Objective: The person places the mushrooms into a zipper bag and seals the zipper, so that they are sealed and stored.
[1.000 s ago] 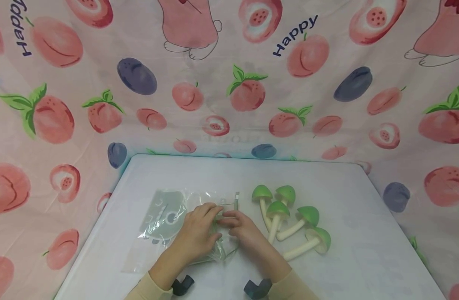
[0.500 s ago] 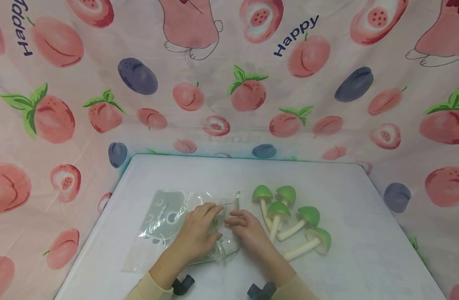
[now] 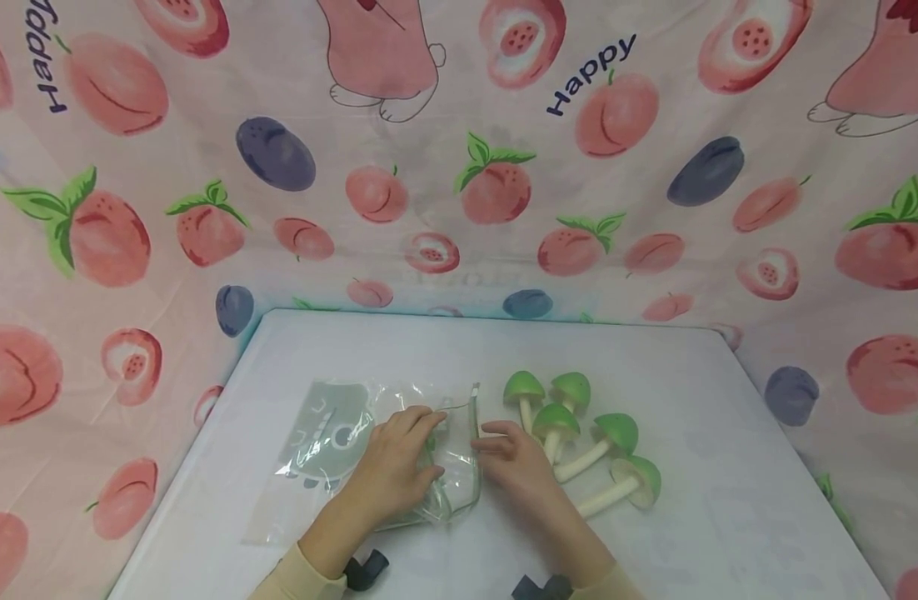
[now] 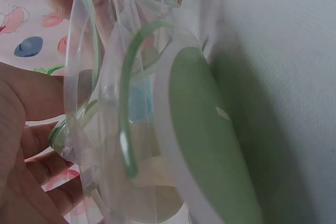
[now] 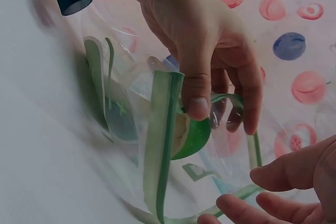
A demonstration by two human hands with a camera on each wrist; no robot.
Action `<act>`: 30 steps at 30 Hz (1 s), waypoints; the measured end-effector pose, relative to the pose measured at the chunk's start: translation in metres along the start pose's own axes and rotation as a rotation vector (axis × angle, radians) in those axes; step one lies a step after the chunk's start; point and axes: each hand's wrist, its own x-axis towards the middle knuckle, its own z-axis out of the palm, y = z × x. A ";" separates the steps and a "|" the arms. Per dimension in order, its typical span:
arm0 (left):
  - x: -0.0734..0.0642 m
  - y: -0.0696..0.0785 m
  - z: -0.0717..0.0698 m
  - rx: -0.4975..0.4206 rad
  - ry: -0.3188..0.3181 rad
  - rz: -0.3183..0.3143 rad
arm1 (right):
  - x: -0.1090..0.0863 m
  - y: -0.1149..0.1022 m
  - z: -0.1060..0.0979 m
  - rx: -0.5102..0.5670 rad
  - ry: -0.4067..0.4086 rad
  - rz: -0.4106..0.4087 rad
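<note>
A clear plastic zip bag (image 3: 459, 479) with green edging and a grey-green printed pattern lies on the table, its mouth to the right. My left hand (image 3: 399, 454) pinches the bag's rim; in the right wrist view the thumb presses the green edge strip (image 5: 165, 135). Through the plastic there shows a green-capped mushroom (image 5: 195, 141). My right hand (image 3: 515, 458) is just right of the mouth, fingers loosely bent and holding nothing. Beside it lie several more model mushrooms (image 3: 616, 432) with green caps and cream stems, some stems partly hidden by this hand.
The white tabletop (image 3: 729, 500) extends around the bag and mushrooms. Behind and beside it hangs a pink curtain (image 3: 444, 333) printed with peaches. A black wrist mount (image 3: 366, 571) shows below the left hand.
My right hand has drawn back to the right from the bag's mouth toward the loose mushrooms, uncovering the green rim. My left hand keeps its place on the bag.
</note>
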 end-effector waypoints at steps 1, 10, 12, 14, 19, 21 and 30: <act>0.000 0.000 0.000 0.003 0.001 0.000 | -0.001 0.000 -0.001 -0.013 0.008 -0.001; 0.000 -0.001 0.001 0.010 0.004 0.004 | -0.006 -0.001 -0.016 -0.027 0.066 0.009; 0.001 0.000 0.000 0.008 0.002 0.003 | -0.007 -0.002 -0.021 -0.024 0.074 0.010; 0.001 0.000 0.000 0.008 0.000 0.004 | -0.009 -0.004 -0.025 -0.027 0.081 0.007; 0.001 0.000 0.000 0.008 -0.005 0.009 | -0.014 -0.010 -0.036 -0.038 0.103 -0.010; 0.001 0.000 0.000 0.002 -0.006 0.009 | -0.016 -0.013 -0.041 -0.041 0.114 -0.007; 0.001 -0.001 0.001 -0.007 -0.011 0.008 | -0.023 -0.024 -0.061 -0.073 0.146 0.003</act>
